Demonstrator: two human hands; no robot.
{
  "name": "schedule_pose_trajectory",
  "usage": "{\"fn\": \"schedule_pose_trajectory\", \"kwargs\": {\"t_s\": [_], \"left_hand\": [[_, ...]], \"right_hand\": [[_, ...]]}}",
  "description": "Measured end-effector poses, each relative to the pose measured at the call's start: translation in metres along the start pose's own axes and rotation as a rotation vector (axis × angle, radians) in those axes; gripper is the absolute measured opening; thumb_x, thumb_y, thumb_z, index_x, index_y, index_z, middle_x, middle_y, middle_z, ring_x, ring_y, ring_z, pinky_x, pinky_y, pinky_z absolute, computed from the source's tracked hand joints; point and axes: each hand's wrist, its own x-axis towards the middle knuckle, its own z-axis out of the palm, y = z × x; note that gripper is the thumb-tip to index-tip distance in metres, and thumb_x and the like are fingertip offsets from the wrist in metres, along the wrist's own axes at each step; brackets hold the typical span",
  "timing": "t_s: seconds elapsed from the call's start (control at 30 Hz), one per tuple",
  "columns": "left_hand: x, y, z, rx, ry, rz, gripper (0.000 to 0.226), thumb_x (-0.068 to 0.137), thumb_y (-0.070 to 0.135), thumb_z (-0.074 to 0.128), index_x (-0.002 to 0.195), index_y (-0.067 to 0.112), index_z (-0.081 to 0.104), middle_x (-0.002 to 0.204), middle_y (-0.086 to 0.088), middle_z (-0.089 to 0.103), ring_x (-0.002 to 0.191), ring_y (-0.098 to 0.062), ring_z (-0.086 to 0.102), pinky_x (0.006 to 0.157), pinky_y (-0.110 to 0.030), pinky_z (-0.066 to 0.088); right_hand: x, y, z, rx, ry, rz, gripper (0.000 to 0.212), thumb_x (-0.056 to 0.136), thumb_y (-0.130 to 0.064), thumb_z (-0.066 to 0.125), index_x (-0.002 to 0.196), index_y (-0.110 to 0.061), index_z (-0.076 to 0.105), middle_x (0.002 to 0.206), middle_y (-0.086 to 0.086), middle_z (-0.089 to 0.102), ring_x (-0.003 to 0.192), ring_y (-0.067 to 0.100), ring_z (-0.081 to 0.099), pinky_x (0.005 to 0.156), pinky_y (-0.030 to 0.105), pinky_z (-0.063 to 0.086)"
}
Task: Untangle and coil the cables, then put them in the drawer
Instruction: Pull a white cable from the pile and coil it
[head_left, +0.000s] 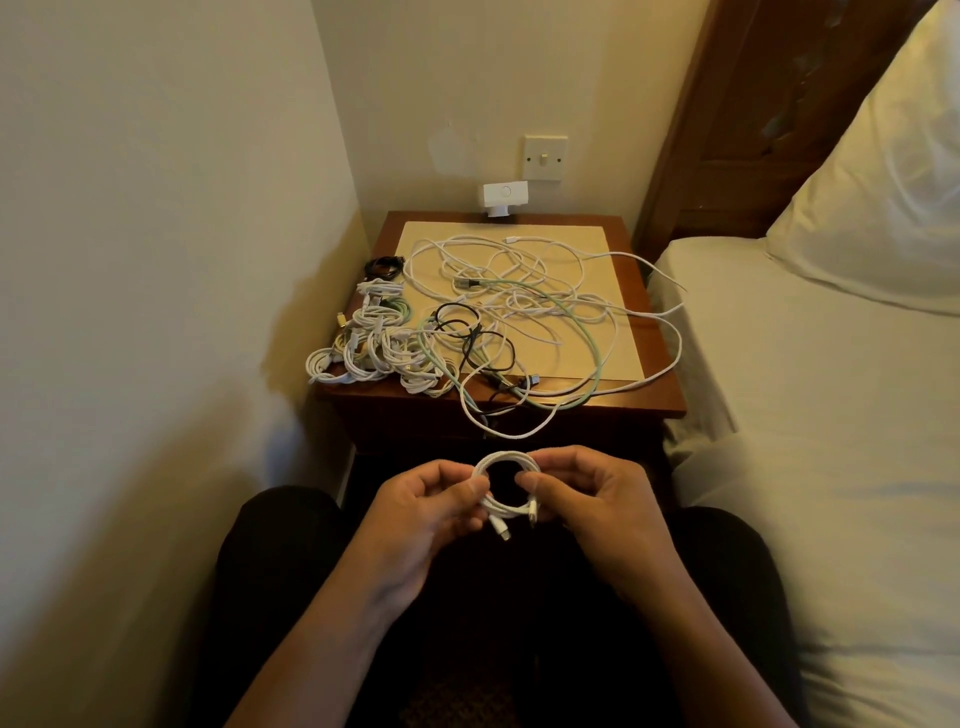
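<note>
Head view: your left hand (434, 512) and right hand (587, 506) both pinch a coiled white cable (506, 486), seemingly above your lap; tangled cables (519, 312) cover the nightstand (660, 384).

1. Coiled white cable (505, 458): a small round loop, held over the lap. Left grip (426, 512) pinches its left side and right grip (597, 512) its right. Two connector ends hang at the bottom of the loop.
2. Tabletop (661, 364): dark wood, with a cream mat (447, 231) on it.
3. Loose tangle (519, 312): white, mint-green and black cables spread across the mat. Some strands hang over the front edge and one reaches the bed (805, 405).
4. Coiled bundles (374, 343): mostly white, clustered at the tabletop's left edge, with one black coil (383, 266) behind them.
5. White plug-in unit (505, 196): on the wall below the switch plate (544, 157).
6. Pillow (883, 182): at the head of the bed.
</note>
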Motion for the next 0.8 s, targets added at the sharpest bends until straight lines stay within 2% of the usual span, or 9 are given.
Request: {"fn": "schedule_pose_trajectory", "kwargs": {"t_s": [0.07, 0.13, 0.3, 0.43, 0.53, 0.63, 0.73, 0.8], "left_hand": [[0.009, 0.004, 0.001, -0.056, 0.019, -0.002, 0.033, 0.080, 0.014, 0.074, 0.109, 0.000, 0.072, 0.087, -0.010, 0.072, 0.075, -0.016, 0.068, 0.067, -0.023, 0.058], [0.021, 0.011, 0.000, 0.064, 0.081, 0.102, 0.028, 0.084, 0.009, 0.076, 0.111, 0.007, 0.072, 0.089, -0.015, 0.074, 0.076, -0.017, 0.070, 0.068, -0.024, 0.059], [0.064, 0.059, -0.018, 0.343, 0.204, 0.385, 0.023, 0.087, 0.003, 0.076, 0.105, 0.016, 0.075, 0.087, -0.016, 0.076, 0.073, -0.018, 0.071, 0.070, -0.028, 0.061], [0.130, 0.118, -0.053, 0.454, 0.333, 0.448, 0.019, 0.088, 0.008, 0.077, 0.100, 0.021, 0.076, 0.085, -0.012, 0.077, 0.063, -0.016, 0.070, 0.067, -0.029, 0.061], [0.189, 0.151, -0.079, 0.545, 0.380, 0.415, 0.015, 0.086, 0.007, 0.079, 0.098, 0.015, 0.076, 0.085, -0.014, 0.076, 0.059, -0.018, 0.066, 0.070, -0.032, 0.061], [0.237, 0.168, -0.096, 0.668, 0.416, 0.317, 0.013, 0.082, 0.009, 0.083, 0.092, 0.015, 0.078, 0.080, -0.011, 0.077, 0.066, -0.024, 0.072, 0.083, -0.048, 0.063], [0.258, 0.173, -0.098, 0.860, 0.421, 0.256, 0.008, 0.083, 0.013, 0.083, 0.085, 0.018, 0.077, 0.075, -0.008, 0.077, 0.068, -0.022, 0.076, 0.083, -0.045, 0.064], [0.264, 0.177, -0.097, 1.043, 0.427, 0.278, 0.006, 0.085, 0.024, 0.082, 0.083, 0.021, 0.078, 0.071, 0.000, 0.075, 0.069, -0.017, 0.073, 0.081, -0.039, 0.062]], "right_hand": [[0.010, -0.001, 0.001, 0.030, -0.007, -0.019, 0.014, 0.092, -0.018, 0.075, 0.106, -0.023, 0.077, 0.094, -0.003, 0.080, 0.086, 0.016, 0.077, 0.076, 0.029, 0.061], [0.021, -0.003, 0.001, -0.004, -0.018, -0.049, 0.016, 0.094, -0.020, 0.073, 0.109, -0.026, 0.076, 0.097, -0.007, 0.079, 0.089, 0.011, 0.076, 0.077, 0.026, 0.060], [0.061, -0.010, -0.007, -0.141, 0.007, -0.120, 0.026, 0.097, -0.027, 0.070, 0.121, -0.036, 0.070, 0.111, -0.016, 0.075, 0.106, 0.002, 0.069, 0.096, 0.036, 0.058], [0.097, -0.020, -0.024, -0.247, 0.068, -0.195, 0.020, 0.097, -0.027, 0.070, 0.113, -0.038, 0.072, 0.107, -0.020, 0.074, 0.101, -0.002, 0.068, 0.087, 0.029, 0.054], [0.125, -0.023, -0.030, -0.324, 0.118, -0.241, 0.021, 0.098, -0.025, 0.068, 0.114, -0.037, 0.071, 0.112, -0.021, 0.071, 0.102, -0.004, 0.065, 0.081, 0.022, 0.049], [0.154, -0.024, -0.029, -0.409, 0.146, -0.265, 0.023, 0.099, -0.024, 0.068, 0.118, -0.036, 0.070, 0.119, -0.021, 0.067, 0.108, -0.003, 0.061, 0.080, 0.016, 0.048], [0.180, -0.025, -0.022, -0.600, 0.114, -0.307, 0.031, 0.099, -0.030, 0.067, 0.130, -0.032, 0.065, 0.131, -0.015, 0.062, 0.122, 0.007, 0.056, 0.100, 0.031, 0.051], [0.196, -0.026, -0.018, -0.748, 0.020, -0.263, 0.042, 0.098, -0.038, 0.067, 0.138, -0.026, 0.060, 0.133, -0.009, 0.062, 0.124, 0.012, 0.055, 0.104, 0.032, 0.046]]}}
